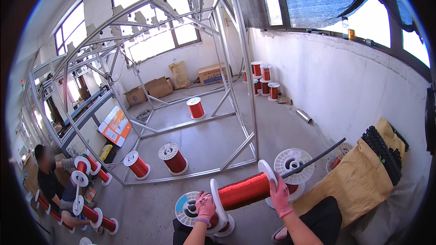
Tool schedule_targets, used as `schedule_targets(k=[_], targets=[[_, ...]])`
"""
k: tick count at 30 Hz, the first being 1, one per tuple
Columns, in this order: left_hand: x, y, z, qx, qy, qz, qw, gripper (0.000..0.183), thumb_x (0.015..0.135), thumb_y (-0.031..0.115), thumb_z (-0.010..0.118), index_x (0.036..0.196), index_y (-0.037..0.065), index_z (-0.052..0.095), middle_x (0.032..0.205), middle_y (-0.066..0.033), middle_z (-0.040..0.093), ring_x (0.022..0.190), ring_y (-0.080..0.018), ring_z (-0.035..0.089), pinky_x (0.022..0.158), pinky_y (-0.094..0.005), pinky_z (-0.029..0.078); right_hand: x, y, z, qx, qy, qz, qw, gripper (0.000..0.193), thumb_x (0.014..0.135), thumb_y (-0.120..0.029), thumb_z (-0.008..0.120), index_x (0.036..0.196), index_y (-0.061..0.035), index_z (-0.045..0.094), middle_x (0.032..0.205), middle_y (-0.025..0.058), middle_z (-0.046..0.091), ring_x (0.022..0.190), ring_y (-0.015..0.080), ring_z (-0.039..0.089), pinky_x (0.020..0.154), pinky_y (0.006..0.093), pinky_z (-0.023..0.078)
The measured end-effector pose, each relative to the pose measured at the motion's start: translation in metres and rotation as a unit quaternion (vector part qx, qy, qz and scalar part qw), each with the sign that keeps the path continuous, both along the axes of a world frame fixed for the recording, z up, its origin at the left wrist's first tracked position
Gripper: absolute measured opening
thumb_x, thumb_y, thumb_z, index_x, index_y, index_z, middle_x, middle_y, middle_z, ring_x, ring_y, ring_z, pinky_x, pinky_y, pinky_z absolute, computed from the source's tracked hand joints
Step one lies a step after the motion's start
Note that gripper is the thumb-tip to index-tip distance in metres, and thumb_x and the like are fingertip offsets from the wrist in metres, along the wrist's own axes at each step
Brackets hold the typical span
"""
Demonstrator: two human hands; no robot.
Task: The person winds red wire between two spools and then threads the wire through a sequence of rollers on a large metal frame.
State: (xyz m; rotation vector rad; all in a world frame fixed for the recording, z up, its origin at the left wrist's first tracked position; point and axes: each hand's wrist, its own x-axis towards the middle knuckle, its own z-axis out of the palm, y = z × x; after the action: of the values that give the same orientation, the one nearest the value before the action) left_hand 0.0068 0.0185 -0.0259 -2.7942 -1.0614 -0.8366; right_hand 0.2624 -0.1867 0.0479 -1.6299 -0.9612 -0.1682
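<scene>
A large spool of red wire (243,191) with white flanges lies tilted before me, its right end higher. My right hand (280,196), in a pink glove, grips the rim of its right flange. A dark rod (318,156) sticks out past that flange, up to the right. My left hand (205,207), also gloved in pink, is closed just outside the left flange; what its fingers wrap is hidden. Below that hand stands another wire spool (184,205) with a blue patch on its white top. One more upright spool (295,163) stands behind my right hand.
A metal frame (252,109) rises ahead, with spools (176,159) standing inside it. Brown paper wrapping (327,195) and black ridged strips (381,152) lie at right. More spools (265,75) stack by the wall. A person (50,177) sits at left among spools.
</scene>
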Motion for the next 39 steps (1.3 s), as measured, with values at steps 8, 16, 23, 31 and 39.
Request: schedule_targets(k=[8,16,23,31,39], targets=[[0.002,-0.004,0.009,0.002,0.006,0.000,1.000,0.018,0.081,0.021,0.057,0.081,0.009,0.071,0.089,-0.0090,0.070,0.097,-0.0237,0.064,0.106,-0.0387,0.039,-0.007,-0.074,-0.079,-0.217,0.219,-0.112,0.944,0.041,0.097,-0.020,0.048,0.132,0.0025,0.051,0.126,0.0246,0.058,0.119,0.0373,0.056,0.100,0.0423,0.043],[-0.001,-0.005,0.003,0.019,-0.011,-0.012,1.000,0.019,0.080,0.021,0.057,0.078,0.008,0.071,0.089,-0.0060,0.071,0.100,-0.0223,0.063,0.107,-0.0386,0.038,0.003,0.001,0.011,-0.028,-0.042,-0.005,0.999,0.043,0.096,-0.018,0.055,0.130,0.0067,0.050,0.122,0.0259,0.060,0.113,0.0377,0.059,0.096,0.0405,0.045],[0.005,-0.001,0.012,-0.041,0.051,0.009,0.998,0.022,0.085,0.023,0.055,0.080,0.008,0.070,0.090,-0.0080,0.070,0.101,-0.0218,0.063,0.109,-0.0383,0.036,-0.016,-0.077,-0.082,-0.304,0.107,-0.042,0.946,0.040,0.098,-0.019,0.050,0.132,0.0023,0.050,0.116,0.0255,0.062,0.108,0.0401,0.060,0.090,0.0443,0.047],[0.002,-0.002,0.003,-0.006,-0.001,-0.008,1.000,0.019,0.082,0.022,0.057,0.078,0.008,0.070,0.090,-0.0072,0.070,0.100,-0.0235,0.062,0.108,-0.0376,0.037,0.011,0.006,0.003,-0.013,-0.099,-0.029,0.995,0.041,0.096,-0.020,0.056,0.126,0.0084,0.053,0.115,0.0288,0.061,0.107,0.0409,0.060,0.092,0.0434,0.047],[0.005,-0.002,0.005,0.002,-0.006,-0.002,1.000,0.019,0.082,0.021,0.057,0.077,0.007,0.070,0.088,-0.0080,0.069,0.097,-0.0234,0.063,0.107,-0.0386,0.037,-0.016,-0.079,-0.085,-0.212,0.165,-0.082,0.960,0.044,0.095,-0.018,0.052,0.134,0.0019,0.048,0.112,0.0256,0.062,0.108,0.0399,0.059,0.091,0.0419,0.047]])
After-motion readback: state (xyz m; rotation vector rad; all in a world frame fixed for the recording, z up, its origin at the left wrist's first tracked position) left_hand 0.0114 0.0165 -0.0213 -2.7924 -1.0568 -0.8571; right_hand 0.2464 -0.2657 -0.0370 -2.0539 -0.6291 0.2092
